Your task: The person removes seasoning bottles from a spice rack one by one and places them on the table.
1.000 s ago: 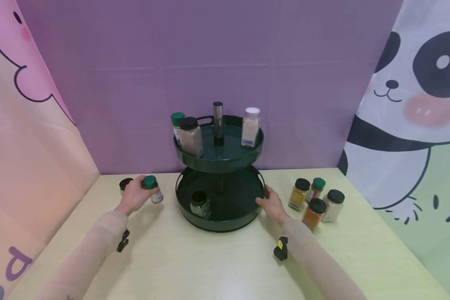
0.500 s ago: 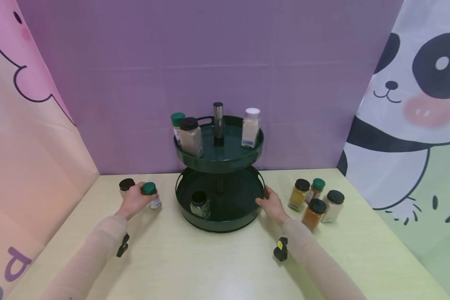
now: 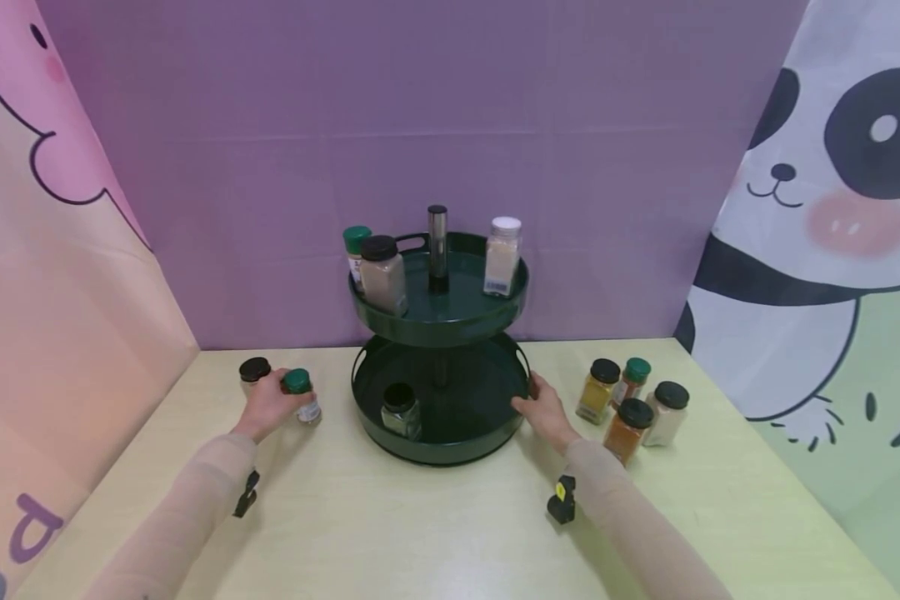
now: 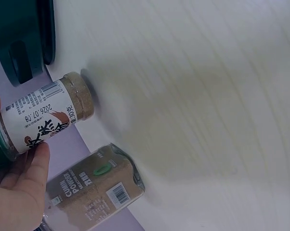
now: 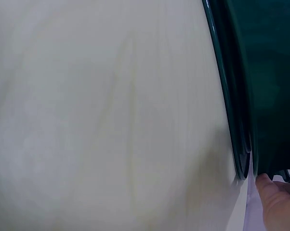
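Note:
My left hand (image 3: 266, 406) grips a green-capped spice jar (image 4: 44, 115) with a white label. The jar stands at or just above the table, left of the two-tier turntable; whether its base touches cannot be told. Beside it is a black-capped cumin powder jar (image 4: 97, 187), partly behind the hand in the head view. At the right side of the dark green turntable's lower tray (image 3: 441, 451), my right hand (image 3: 546, 410) holds the rim by its handle cutout, thumb (image 5: 265, 185) on the outside wall. Some of its fingers are hidden.
A black-capped jar (image 3: 401, 412) stands in the lower tray. The upper tray (image 3: 442, 333) bears a green-capped jar (image 3: 356, 242), a black-capped jar (image 3: 382, 279) and a white-capped jar (image 3: 502, 258). Several jars (image 3: 627, 433) cluster on the table to the right.
My left hand has lowered the green-capped spice jar toward the table, and the jar has become more upright. The right hand and the turntable have stayed in place.

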`<state>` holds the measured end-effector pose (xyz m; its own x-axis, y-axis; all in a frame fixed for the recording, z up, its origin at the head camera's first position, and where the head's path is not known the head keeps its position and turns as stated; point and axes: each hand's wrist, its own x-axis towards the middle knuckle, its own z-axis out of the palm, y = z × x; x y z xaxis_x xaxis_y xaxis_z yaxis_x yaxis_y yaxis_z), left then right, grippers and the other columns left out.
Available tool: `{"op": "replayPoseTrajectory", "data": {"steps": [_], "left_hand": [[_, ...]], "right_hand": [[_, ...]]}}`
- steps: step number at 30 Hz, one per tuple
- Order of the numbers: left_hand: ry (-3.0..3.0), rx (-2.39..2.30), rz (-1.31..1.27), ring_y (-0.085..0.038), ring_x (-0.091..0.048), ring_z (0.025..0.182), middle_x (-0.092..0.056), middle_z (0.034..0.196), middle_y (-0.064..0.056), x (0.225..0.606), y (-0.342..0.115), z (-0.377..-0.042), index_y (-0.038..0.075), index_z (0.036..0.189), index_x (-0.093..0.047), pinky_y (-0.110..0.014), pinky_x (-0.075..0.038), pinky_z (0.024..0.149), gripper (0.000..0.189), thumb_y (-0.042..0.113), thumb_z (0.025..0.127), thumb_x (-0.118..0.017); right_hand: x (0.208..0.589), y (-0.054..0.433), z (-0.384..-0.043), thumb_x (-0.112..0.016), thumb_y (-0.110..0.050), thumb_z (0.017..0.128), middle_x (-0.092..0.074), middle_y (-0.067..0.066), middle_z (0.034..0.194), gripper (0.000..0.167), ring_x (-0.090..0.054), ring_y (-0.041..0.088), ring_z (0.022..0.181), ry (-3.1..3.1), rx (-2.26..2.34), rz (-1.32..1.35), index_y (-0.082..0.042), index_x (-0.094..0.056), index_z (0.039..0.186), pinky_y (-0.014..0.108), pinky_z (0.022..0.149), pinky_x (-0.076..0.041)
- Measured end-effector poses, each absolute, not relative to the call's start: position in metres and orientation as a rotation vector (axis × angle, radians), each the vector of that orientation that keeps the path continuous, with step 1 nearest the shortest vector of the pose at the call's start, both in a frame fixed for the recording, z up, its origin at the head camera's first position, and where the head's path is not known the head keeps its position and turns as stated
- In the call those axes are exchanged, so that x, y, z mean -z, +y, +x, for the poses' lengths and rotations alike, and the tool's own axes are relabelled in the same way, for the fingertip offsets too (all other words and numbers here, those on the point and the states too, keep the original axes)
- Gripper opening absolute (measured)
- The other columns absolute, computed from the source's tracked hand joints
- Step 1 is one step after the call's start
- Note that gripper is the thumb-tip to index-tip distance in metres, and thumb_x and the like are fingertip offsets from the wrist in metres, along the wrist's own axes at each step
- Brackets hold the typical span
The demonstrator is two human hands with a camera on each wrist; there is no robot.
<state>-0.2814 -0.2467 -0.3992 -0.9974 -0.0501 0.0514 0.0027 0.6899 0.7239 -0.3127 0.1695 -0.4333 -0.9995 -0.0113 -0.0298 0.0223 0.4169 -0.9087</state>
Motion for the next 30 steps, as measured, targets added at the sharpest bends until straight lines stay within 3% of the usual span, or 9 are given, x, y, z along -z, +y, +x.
{"op": "replayPoseTrajectory", "data": {"steps": [30], "left_hand": [[-2.822,1.197,0.047,-0.046,-0.048,0.114,-0.048,0.123,-0.035,0.4094,-0.2497,-0.285,-0.013,0.124,-0.041,-0.054,-0.042,0.097,0.055,0.017,0.083,-0.063]], "right_hand": [[0.4337,0.1693,-0.3112,-0.053,-0.009,0.088,-0.018,0.026,0.149,0.07,-0.021,0.037,0.137,2.599,1.707,0.0,0.006,-0.013,0.144,0.044,0.112,-0.023]]}}
